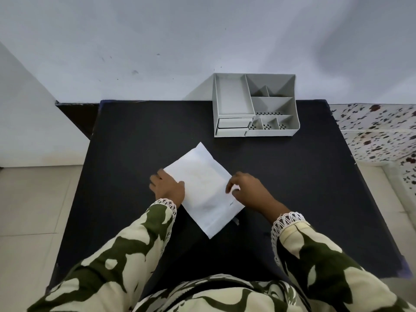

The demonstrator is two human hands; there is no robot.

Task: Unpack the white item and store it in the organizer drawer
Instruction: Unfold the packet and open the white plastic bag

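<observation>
A flat white packet point(202, 188) lies at an angle on the black table point(126, 140), near its middle. My left hand point(167, 188) rests on the packet's left edge with fingers curled over it. On the packet's right edge sits my right hand point(247, 188), its fingertips pinching that edge. A grey plastic organizer point(254, 104) stands at the table's far edge, against the wall, well beyond the packet. It has two small drawers point(233, 127) at its front left, both closed, and several open compartments.
A pale wall runs behind the table. A speckled surface point(378, 131) adjoins the table on the right. Tiled floor shows on the left. My patterned sleeves cover the near part of the table.
</observation>
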